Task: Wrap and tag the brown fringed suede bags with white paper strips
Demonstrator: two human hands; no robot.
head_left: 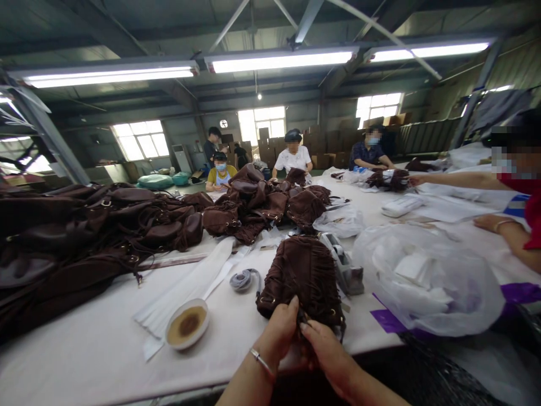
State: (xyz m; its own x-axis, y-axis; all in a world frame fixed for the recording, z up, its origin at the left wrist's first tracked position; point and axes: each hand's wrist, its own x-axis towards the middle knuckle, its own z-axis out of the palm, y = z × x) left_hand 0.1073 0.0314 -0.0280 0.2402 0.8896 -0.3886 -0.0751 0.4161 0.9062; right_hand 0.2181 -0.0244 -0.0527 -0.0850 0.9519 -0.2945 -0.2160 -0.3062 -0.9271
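Note:
A dark brown fringed bag (296, 265) lies on the white-covered table right in front of me, its fringe hanging along the right side and small metal rings at its near corners. My left hand (281, 328) is closed on the bag's near edge, thumb on top. Beside it, my right hand (324, 345) pinches the same edge close to the middle, where a dark strap or cord seems to sit between the thumbs. The fingers underneath are hidden. A coiled grey strap (240, 280) rests left of the bag, and a grey tape dispenser (344, 265) stands against its right side.
A round dish (187, 324) with a tan, dark-centred filling sits at left. Heaps of brown bags (262, 203) cover the table's far and left parts. A clear plastic bag (426, 282) of white pieces bulges at right. A co-worker in red (533, 220) reaches across at right; others work opposite.

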